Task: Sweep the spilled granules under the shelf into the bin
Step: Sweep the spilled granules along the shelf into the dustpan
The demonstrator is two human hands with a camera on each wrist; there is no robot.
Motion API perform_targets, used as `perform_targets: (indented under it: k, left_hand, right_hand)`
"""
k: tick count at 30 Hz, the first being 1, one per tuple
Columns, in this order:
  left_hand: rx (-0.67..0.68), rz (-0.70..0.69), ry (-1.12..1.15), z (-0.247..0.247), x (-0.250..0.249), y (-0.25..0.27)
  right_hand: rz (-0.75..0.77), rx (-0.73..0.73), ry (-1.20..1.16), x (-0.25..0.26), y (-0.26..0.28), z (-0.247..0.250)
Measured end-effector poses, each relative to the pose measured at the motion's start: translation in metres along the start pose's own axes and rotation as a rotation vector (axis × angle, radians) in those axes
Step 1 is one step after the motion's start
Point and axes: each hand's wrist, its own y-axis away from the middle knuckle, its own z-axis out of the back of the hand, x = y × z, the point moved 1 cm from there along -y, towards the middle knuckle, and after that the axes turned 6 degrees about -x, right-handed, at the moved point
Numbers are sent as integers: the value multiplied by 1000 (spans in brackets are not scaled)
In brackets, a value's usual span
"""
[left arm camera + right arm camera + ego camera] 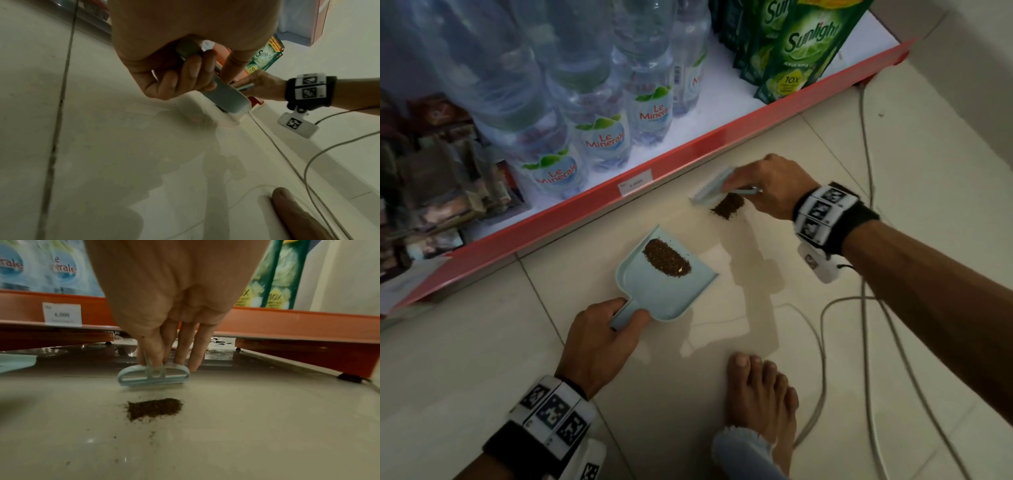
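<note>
A pale blue dustpan [671, 291] lies on the tiled floor with a dark heap of granules [667, 257] in it. My left hand [626, 315] grips its handle [224, 95]. Farther right, my right hand [736, 186] pinches a small pale blue brush [710, 190] that stands on the floor just in front of the red shelf edge [654, 171]. A second small pile of brown granules [154, 408] sits on the tile, between the brush [153, 374] and my wrist. More scattered granules [218, 352] show under the shelf. No bin is in view.
Water bottles [599, 137] and green detergent pouches [801, 51] fill the low shelf. White cables [825, 325] trail over the floor at the right. A bare foot [763, 394] rests near the bottom, beside a fuzzy pale blue item [743, 452]. Shelf feet [349, 378] stand on the tile.
</note>
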Motion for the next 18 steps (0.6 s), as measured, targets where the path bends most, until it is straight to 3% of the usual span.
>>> perform_targets:
  k: [3,7,11,14,18]
  left_hand:
    - [-11,30,2,1,2,1]
    - [-7,-3,-10,-5,3,-1]
    - [12,-34,-30,-10,-1,-6]
    - [13,-42,-48,-10,-4,-10]
    - [-1,-38,-38,-11,-7,-13]
  right_hand:
    - [8,-1,13,-18,22,3]
    - [47,-227,-69,-31,42,2]
    - [-158,-387,-31,-37,36,3]
    - [-265,-292,79,-37,28,-1]
    - [-199,-148,7,-19,36,-15]
